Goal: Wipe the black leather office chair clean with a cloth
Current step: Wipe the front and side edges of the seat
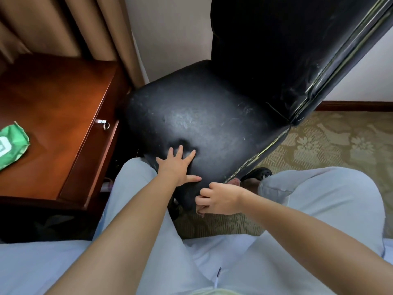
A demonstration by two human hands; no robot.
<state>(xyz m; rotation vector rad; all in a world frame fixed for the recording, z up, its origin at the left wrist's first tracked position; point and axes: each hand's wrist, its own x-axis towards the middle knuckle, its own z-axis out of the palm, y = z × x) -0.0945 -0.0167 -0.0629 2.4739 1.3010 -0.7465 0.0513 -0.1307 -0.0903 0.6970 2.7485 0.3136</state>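
My left hand (177, 165) presses flat, fingers spread, on the chair (202, 124) seat at frame centre; my right hand (217, 201) pinches a cloth (200, 210) at its front edge.

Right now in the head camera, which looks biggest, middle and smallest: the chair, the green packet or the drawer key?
1. chair, by far the biggest.
2. green packet, partly cut off by the picture edge.
3. drawer key, smallest.

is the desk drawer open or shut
Slightly open: the drawer front with its ring pull juts past the desk edge, beside the chair seat.
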